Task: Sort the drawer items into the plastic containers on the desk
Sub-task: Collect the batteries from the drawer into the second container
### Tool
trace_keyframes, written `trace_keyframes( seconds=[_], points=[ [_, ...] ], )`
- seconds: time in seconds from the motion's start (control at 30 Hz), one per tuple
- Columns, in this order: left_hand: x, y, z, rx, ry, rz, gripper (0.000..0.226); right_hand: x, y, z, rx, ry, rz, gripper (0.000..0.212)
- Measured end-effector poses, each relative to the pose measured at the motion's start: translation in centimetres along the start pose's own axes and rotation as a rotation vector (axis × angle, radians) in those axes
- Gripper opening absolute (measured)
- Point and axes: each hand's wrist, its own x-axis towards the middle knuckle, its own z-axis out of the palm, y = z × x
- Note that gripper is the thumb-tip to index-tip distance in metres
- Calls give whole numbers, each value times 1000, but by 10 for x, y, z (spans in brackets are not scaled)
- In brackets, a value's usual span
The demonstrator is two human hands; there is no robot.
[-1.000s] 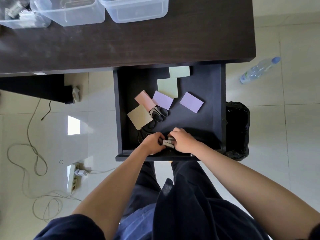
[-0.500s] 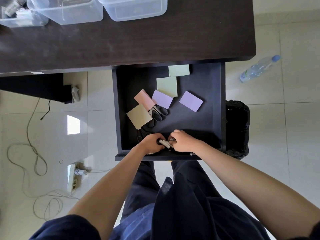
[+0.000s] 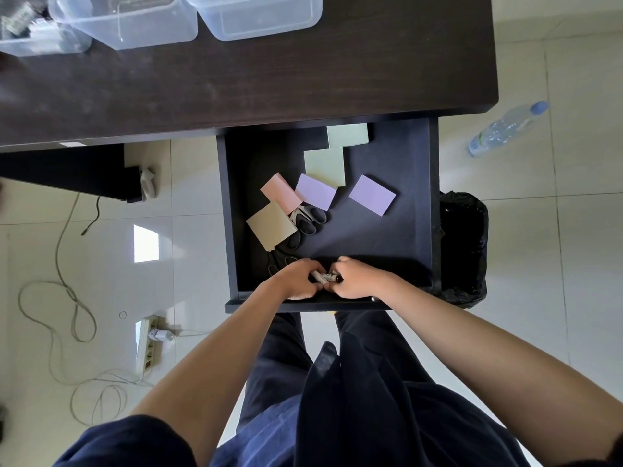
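The dark drawer [image 3: 426,210] is pulled open under the desk. At its near edge my left hand [image 3: 298,279] and my right hand [image 3: 354,278] meet, both with fingers curled round a few small pale cylinders, perhaps batteries [image 3: 324,276]. Further in lie several sticky-note pads: tan [image 3: 271,225], pink [image 3: 279,192], two purple [image 3: 315,191] [image 3: 372,194], two pale green [image 3: 325,166] [image 3: 347,135]. Black scissors [image 3: 308,222] lie beside the tan pad; a second pair [image 3: 278,261] is partly hidden by my left hand.
On the dark desk [image 3: 303,75] stand three clear plastic containers: right [image 3: 256,15], middle [image 3: 124,21], and left [image 3: 37,38] with small items inside. A water bottle [image 3: 505,129] lies on the floor. A black bin [image 3: 463,247] stands right of the drawer; cables and a power strip [image 3: 148,342] lie left.
Both hands stay at the drawer's near edge and have closed tighter round the small cylinders, which have shifted slightly between the fingers. Nothing else moved.
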Motion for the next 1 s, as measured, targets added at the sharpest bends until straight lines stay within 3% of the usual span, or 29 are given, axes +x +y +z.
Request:
trace_keyframes(
  seconds=[0.4, 0.7, 1.0],
  points=[
    [5, 6, 6, 58, -112, 17, 38, -10, 10, -6, 125, 12, 38, 17],
    [9, 6, 6, 153, -83, 42, 34, -14, 20, -14, 132, -32, 67, 33],
    [10, 12, 4, 170, -123, 18, 33, -14, 24, -13, 250, -39, 44, 24]
  ],
)
